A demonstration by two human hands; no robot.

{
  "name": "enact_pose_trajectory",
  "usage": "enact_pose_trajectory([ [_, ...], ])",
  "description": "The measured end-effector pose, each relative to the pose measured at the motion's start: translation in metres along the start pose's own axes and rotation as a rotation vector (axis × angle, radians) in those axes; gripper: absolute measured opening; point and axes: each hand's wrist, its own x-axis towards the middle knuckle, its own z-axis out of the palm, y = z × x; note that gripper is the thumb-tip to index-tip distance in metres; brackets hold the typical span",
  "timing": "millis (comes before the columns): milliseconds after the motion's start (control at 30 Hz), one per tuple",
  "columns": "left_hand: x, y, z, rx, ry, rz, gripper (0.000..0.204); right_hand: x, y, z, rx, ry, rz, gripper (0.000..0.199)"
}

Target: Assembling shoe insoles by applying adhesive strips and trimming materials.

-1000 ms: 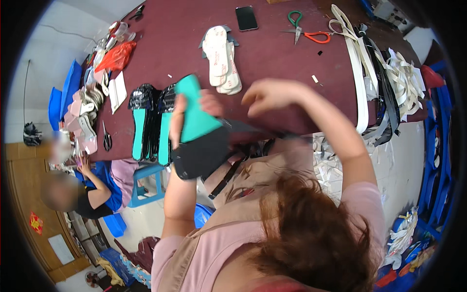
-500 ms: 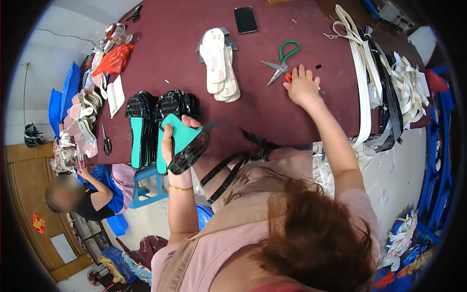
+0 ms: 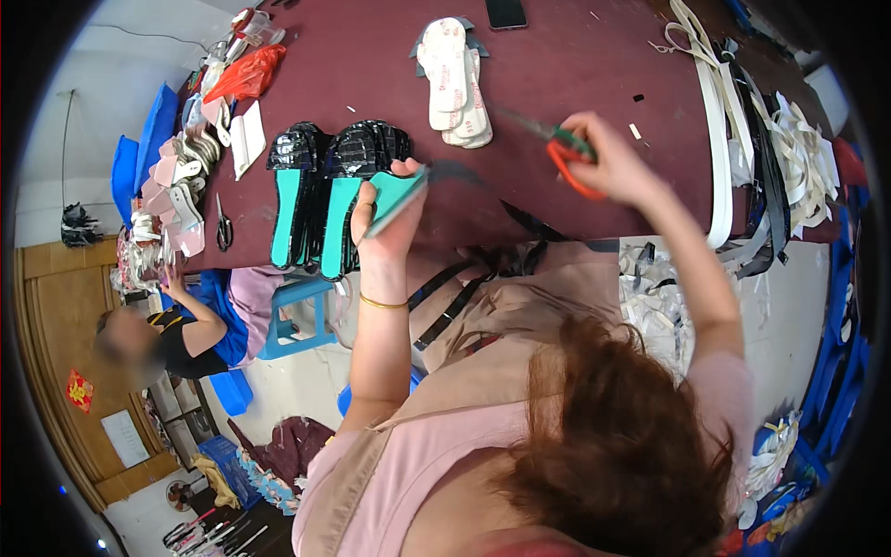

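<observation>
Teal insole (image 3: 394, 197), one; scissors (image 3: 568, 156), one.

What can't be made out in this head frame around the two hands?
- Scissors: blades motion-blurred; the right hand covers the handles.
- Teal-and-black sole piece: the left hand hides its lower end; its black end is smeared.
- Black straps: they run behind the apron, ends hidden.
- Phone: cut off by the top edge.
</observation>
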Motion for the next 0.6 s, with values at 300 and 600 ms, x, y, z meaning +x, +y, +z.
enact_pose_trajectory([
  [300, -0.011, -0.018, 0.001, -0.144, -0.188, -0.151, 0.03, -0.05, -0.015, 0.152, 0.77, -0.363, 0.019, 0.043],
  [600, -0.024, 0.004, -0.026, -0.044, -0.035, -0.004, 0.035, -0.015, -0.052, 0.106, -0.138, 0.152, -0.028, 0.034],
])
